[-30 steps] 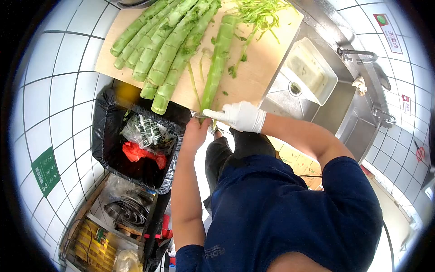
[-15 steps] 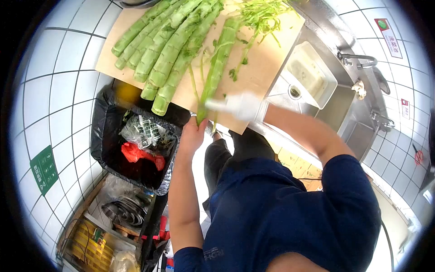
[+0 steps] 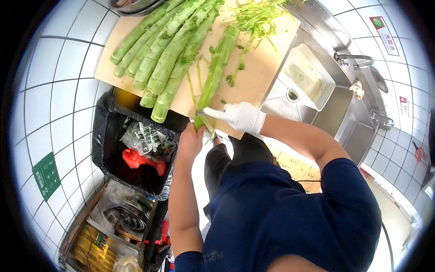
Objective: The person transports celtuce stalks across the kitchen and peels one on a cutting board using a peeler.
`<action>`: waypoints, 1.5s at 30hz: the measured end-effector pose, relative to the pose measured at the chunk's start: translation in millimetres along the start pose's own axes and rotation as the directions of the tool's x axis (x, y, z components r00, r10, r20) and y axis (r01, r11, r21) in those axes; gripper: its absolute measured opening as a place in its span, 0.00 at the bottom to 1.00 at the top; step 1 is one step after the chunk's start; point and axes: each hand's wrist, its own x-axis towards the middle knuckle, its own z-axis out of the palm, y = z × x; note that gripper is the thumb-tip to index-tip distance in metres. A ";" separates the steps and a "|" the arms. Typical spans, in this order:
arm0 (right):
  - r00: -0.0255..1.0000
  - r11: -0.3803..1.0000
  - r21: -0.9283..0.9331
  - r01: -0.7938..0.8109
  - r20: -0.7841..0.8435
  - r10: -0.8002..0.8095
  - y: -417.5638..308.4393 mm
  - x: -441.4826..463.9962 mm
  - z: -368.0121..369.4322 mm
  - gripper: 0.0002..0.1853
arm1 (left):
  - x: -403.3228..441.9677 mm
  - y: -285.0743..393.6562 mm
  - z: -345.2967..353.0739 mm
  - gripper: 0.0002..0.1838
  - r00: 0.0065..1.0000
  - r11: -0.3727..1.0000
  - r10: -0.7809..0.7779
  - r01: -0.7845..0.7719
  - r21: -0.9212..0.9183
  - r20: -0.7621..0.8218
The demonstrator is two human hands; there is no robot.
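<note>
Right hand (image 3: 238,117) – blurred earlier, now sharp – grips peeler (image 3: 200,113) on stalk (image 3: 217,68); left hand (image 3: 190,138), at right's eight o'clock, clasps it: peeling apparently continues.

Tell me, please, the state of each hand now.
Left hand: closed, holding a green stalk near its end.
Right hand: closed, gloved, holding a small metal tool.

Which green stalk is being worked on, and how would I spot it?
Find the tan board, then the bunched celtuce stalks on it. Right of them lies a single celtuce stalk. Unlike its neighbours, its near end is held in the bare left hand.
</note>
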 end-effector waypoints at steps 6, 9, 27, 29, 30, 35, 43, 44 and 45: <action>0.970 0.984 0.013 -0.180 -0.164 0.180 39.2 15.3 -26.6 0.40 | -1.2 4.5 0.3 0.20 1.000 1.000 0.001 -0.001 -0.009 -0.016; 0.978 0.983 -0.039 -0.181 -0.113 0.175 42.8 14.9 -34.1 0.41 | -2.4 6.3 -1.4 0.20 1.000 1.000 0.008 -0.008 0.002 -0.019; 0.986 0.981 -0.157 -0.118 -0.139 0.097 105.0 15.2 -63.0 0.42 | 5.9 5.7 -5.4 0.20 0.999 1.000 -0.016 0.016 -0.003 0.028; 0.990 0.982 -0.127 -0.141 -0.048 0.136 81.8 20.8 -63.2 0.42 | 4.6 4.1 -4.3 0.21 0.999 0.999 -0.042 0.041 0.020 0.035; 0.987 0.981 -0.112 -0.157 -0.005 0.158 78.0 22.6 -66.6 0.42 | 5.3 3.4 -3.5 0.21 0.998 0.998 -0.052 0.051 0.039 0.035; 0.921 0.946 -0.219 -0.238 -0.360 0.149 203.2 41.9 -101.5 0.31 | 1.2 9.3 -2.2 0.21 0.999 0.999 -0.035 0.035 0.036 0.015; 0.871 0.828 -0.358 -0.432 -0.405 0.280 182.1 30.8 -124.6 0.30 | 8.4 4.9 -6.7 0.20 0.996 0.984 0.060 -0.047 -0.174 0.072; 0.906 0.821 -0.416 -0.392 -0.327 0.268 164.1 26.8 -104.5 0.30 | 13.8 -5.0 -2.3 0.22 0.996 0.973 0.070 -0.054 -0.225 0.063; 0.902 0.894 -0.269 -0.358 -0.348 0.256 143.3 21.1 -89.2 0.32 | 11.8 -1.0 -6.1 0.21 0.996 0.967 0.044 -0.021 -0.255 0.083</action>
